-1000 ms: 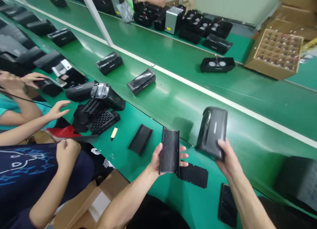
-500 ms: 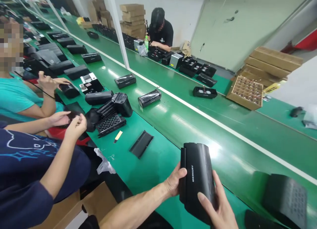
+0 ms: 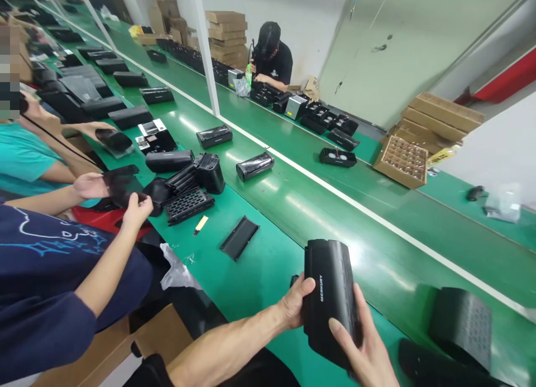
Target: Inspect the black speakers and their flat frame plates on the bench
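Both my hands grip a black plastic speaker housing (image 3: 330, 297) lettered MERKURY, held upright and slightly tilted over the front edge of the green table. My left hand (image 3: 295, 303) clasps its left side, thumb on the front and fingers hidden behind. A small dark piece pokes out beside those fingers; what it belongs to I cannot tell. On the lower right side is my right hand (image 3: 366, 342), its thumb pressed on the front face and fingers round the edge. Left of the housing, a flat black panel (image 3: 240, 238) lies on the table.
A yellow-handled small tool (image 3: 201, 225) and a perforated black grille (image 3: 190, 206) lie further left, beside stacked housings. Two housings (image 3: 255, 166) rest on the green belt. At right stands a larger perforated black part (image 3: 460, 325). A co-worker's hands (image 3: 136, 208) hold a dark sheet.
The housing has turned slightly in my hands, and the strip along its left edge shows less. The neighbouring co-worker's hands have spread a dark sheet. My view has shifted a little right.
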`<state>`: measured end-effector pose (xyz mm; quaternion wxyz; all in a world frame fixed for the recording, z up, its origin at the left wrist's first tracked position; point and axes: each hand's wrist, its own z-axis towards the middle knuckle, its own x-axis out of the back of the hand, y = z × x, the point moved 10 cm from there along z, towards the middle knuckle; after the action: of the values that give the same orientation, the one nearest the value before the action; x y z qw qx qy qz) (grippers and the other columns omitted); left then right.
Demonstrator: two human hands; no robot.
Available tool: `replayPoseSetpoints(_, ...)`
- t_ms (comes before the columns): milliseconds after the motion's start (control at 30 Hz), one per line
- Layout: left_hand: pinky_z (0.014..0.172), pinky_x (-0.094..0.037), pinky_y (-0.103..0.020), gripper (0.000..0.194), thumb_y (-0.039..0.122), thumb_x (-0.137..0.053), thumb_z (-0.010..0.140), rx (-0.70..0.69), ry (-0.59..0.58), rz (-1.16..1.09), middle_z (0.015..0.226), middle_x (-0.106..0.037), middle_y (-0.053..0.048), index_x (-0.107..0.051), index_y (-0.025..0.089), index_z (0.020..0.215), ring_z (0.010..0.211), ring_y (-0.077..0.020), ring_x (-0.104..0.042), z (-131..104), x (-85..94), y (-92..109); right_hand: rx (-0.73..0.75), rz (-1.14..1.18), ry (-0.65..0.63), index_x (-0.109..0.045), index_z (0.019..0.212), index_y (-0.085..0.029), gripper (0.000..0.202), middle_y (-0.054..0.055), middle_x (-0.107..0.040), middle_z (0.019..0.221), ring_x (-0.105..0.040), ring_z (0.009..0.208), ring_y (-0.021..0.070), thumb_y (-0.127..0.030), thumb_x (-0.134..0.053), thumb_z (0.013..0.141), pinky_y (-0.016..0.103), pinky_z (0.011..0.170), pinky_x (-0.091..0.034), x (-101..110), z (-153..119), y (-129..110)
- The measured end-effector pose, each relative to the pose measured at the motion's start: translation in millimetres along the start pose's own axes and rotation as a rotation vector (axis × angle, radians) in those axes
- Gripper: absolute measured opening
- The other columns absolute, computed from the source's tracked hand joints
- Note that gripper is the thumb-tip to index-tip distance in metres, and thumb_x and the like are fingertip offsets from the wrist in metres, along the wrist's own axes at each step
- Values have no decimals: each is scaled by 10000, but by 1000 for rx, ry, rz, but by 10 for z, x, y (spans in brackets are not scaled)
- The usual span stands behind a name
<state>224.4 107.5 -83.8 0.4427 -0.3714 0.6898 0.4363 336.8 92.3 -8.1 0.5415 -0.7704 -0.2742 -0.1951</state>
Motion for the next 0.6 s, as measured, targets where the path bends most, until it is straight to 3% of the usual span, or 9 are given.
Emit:
replayPoseSetpoints(333,1077,-494,-580,915,660,-908,646,21,7,111,1251,-743,-208,-640,170,1370,1198,-442,-691,-50,-7,-57,-54,-23,-69,-152,1704,-274,1012,139,-473,1640,-506,1452,395,-744,-540,897,567,1147,-439,0,-104,41)
replayPoseSetpoints(500,1089,-457,-563,751,683,-789,765,45,12,234,1184,-785,-73,-690,187,1320,1269,-434,-637,-99,-84,-54,-79,35,-123,-142,1706,-270,1042,136,-438,1662,-475,1472,385,-710,-609,885,566,1153,-432,-9,-63,120)
replayPoseSetpoints(600,1054,-483,-545,690,671,-734,807,72,34,257,1144,-790,-56,-717,155,1266,1229,-428,-655,-89,-118,-64,-86,45,-159,-111,1708,-275,1048,136,-406,1680,-458,1483,381,-688,-622,891,568,1156,-430,15,26,205)
